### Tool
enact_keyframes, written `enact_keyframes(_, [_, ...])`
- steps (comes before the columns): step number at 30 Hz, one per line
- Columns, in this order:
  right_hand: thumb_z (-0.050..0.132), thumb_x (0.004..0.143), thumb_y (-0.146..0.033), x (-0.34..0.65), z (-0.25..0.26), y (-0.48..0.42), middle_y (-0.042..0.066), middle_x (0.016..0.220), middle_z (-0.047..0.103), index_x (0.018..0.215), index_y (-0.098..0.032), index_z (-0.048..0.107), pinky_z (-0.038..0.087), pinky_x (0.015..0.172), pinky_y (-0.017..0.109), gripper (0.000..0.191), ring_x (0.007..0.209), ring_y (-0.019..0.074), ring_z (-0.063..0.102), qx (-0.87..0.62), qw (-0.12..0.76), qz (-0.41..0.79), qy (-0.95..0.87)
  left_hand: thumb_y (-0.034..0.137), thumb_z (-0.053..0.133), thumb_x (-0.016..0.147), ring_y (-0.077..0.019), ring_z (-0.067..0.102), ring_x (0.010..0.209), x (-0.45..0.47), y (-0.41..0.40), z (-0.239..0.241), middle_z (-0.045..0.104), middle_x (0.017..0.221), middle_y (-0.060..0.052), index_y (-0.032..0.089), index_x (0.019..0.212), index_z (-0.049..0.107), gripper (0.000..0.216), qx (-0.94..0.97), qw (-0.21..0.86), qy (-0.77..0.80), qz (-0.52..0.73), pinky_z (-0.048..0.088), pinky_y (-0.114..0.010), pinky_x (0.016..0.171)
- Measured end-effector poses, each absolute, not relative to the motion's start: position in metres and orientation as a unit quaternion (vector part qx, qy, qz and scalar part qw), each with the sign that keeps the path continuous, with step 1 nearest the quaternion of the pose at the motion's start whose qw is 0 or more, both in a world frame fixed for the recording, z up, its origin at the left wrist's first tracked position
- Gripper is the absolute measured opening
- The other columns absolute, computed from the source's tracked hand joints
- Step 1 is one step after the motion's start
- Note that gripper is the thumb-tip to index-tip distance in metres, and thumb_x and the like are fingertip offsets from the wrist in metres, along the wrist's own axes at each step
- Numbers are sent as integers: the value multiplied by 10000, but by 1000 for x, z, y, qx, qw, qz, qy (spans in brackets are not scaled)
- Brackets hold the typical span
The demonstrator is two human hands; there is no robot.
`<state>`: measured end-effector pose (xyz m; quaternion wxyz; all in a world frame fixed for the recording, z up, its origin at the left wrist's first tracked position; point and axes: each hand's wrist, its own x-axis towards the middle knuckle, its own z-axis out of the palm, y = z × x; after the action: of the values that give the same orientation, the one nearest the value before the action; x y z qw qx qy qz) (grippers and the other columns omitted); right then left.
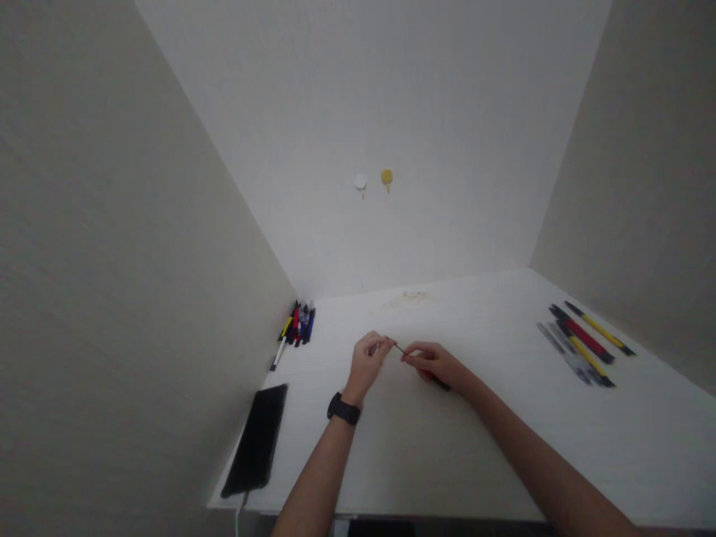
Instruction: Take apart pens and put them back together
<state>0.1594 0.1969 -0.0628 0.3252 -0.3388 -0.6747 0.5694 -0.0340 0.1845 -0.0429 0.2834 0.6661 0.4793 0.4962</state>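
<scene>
My left hand, with a black watch on its wrist, pinches one end of a thin dark rod that looks like a pen refill. At the rod's other end, the fingertips of my right hand are closed. Below my right palm shows a red and black pen piece, partly hidden by the hand. Whether that piece is gripped or lies on the table, I cannot tell. Both hands are close together over the middle of the white table.
Several pens lie bunched at the back left, by the side wall. A black phone with a white cable lies at the left edge. On the right are several yellow, red and clear pen parts. Two small hooks hang on the back wall.
</scene>
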Motion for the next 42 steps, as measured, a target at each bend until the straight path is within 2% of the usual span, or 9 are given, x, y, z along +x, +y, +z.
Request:
enact_keyframes(5, [581,807,-517,160,-64,200,-76,437,443,890,-175,624,224,398,205,355,377,71,325,-346,344,577,-655,469,516,861,-157,508,746,-41,190,-48,560,729,-14,188,771,632,317,567,267,508,590,396,-267,698])
enact_keyframes(7, [567,818,-505,161,-64,200,-76,443,441,888,-182,615,217,399,205,334,378,69,317,-355,368,583,-632,431,499,874,-160,512,753,-43,192,-51,568,745,-15,189,760,603,287,571,242,521,587,389,-271,706])
enact_keyframes(13, [534,836,-484,160,-63,200,-73,445,430,930,-178,611,201,405,208,330,393,72,316,-353,402,591,-603,303,568,841,-209,501,912,-30,189,-60,595,872,-42,204,751,626,146,673,46,624,393,325,-362,834])
enact_keyframes(19, [530,843,-495,158,-61,198,-70,448,437,941,-178,609,199,409,211,341,397,79,314,-348,401,597,-601,356,559,850,-266,461,955,-17,181,-56,570,923,-91,197,752,650,207,700,-51,659,271,286,-428,847])
enact_keyframes(25, [525,860,-496,158,-63,199,-66,501,408,1029,-178,592,182,411,224,366,430,83,306,-328,442,633,-545,341,393,934,-269,463,957,-24,177,-42,585,950,-109,182,888,620,281,628,-74,712,304,278,-411,826])
enact_keyframes(30, [604,815,-456,162,-73,207,-37,625,480,1165,-183,570,249,462,240,445,499,92,378,-293,474,653,-513,305,321,967,-236,500,922,-41,182,-47,621,962,-72,195,946,565,269,551,-83,739,378,285,-373,798])
enact_keyframes(33, [617,806,-462,165,-78,212,-14,639,540,1025,-166,621,326,534,262,368,561,117,456,-301,492,611,-542,316,294,977,-230,515,910,-47,184,-54,630,946,-59,205,955,549,278,535,-62,733,416,293,-359,787])
enact_keyframes(36, [594,825,-475,166,-79,213,15,675,617,895,-176,593,386,620,287,307,636,145,535,-312,498,582,-561,313,304,976,-223,511,896,-46,184,-56,623,934,-58,201,949,538,261,559,-51,696,449,305,-355,796])
enact_keyframes(42, [563,839,-521,165,-72,209,43,752,692,876,-206,492,434,687,317,324,697,171,602,-325,507,575,-554,302,357,969,-192,492,829,-33,176,-50,585,850,-45,189,897,538,225,673,-20,575,465,340,-334,789])
